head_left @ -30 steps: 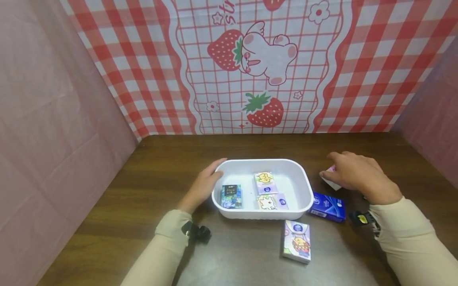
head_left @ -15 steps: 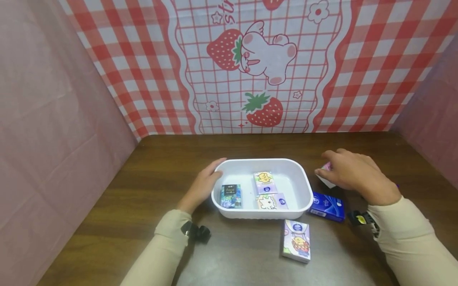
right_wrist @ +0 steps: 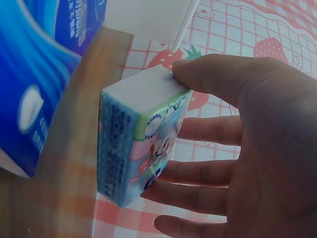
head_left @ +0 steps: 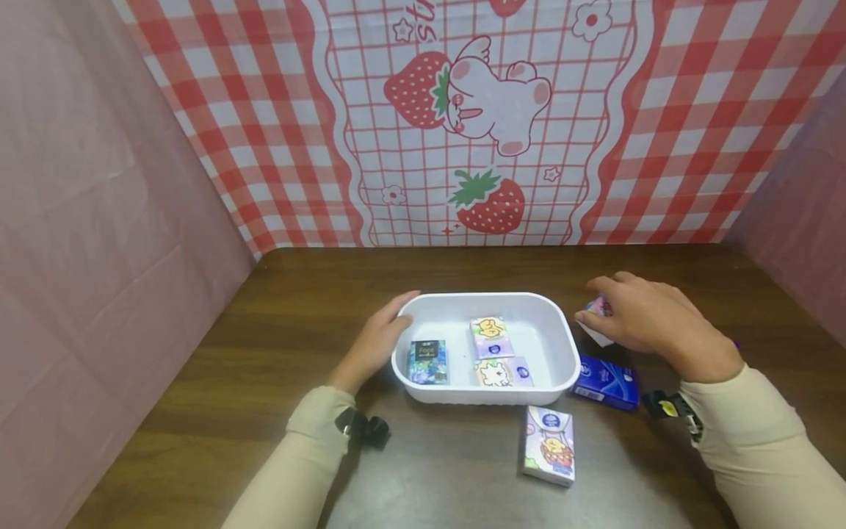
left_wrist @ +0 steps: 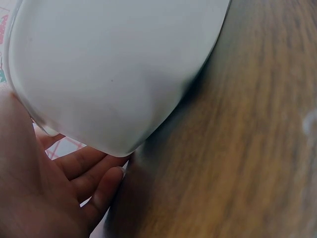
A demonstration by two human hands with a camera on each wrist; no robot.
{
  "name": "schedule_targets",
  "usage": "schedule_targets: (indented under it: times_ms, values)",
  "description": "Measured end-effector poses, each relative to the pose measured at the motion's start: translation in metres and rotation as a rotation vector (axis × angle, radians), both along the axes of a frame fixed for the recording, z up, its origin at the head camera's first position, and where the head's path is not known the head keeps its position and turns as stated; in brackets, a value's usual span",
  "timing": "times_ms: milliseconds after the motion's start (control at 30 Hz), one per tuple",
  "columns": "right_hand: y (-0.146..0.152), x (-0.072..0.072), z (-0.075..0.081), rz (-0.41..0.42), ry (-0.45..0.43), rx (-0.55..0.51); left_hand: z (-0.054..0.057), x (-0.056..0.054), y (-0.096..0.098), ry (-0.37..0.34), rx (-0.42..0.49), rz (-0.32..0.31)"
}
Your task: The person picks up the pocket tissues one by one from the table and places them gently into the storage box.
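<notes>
Small printed pack (right_wrist: pixel 143 134), right side of head frame; blue side shown only in right wrist view. Pinched between thumb and fingers by right hand (head_left: pixel 651 316); white tray (head_left: pixel 485 397), lower centre, held by left hand (head_left: pixel 375 339).

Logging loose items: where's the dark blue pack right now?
Head view: the dark blue pack lies on the table, just right of the white tub, between the right hand and the cartoon-print pack nearer the camera.
</notes>
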State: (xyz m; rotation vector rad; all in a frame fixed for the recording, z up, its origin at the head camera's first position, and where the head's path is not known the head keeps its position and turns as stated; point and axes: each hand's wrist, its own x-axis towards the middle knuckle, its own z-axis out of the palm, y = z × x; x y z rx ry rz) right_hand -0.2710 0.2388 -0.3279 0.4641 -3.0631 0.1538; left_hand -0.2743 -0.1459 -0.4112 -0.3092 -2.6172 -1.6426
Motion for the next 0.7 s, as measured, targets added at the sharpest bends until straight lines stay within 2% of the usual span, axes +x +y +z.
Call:
schedule_targets:
  times_ms: [333,700]
  values:
    - [-0.005,0.005,0.002,0.005,0.017,-0.047,-0.001,-0.001,0.0,0.007,0.001,-0.007]
    - [-0.011,0.008,0.007,0.013,0.051,-0.044,-0.002,-0.002,-0.001,0.0,-0.005,-0.002]
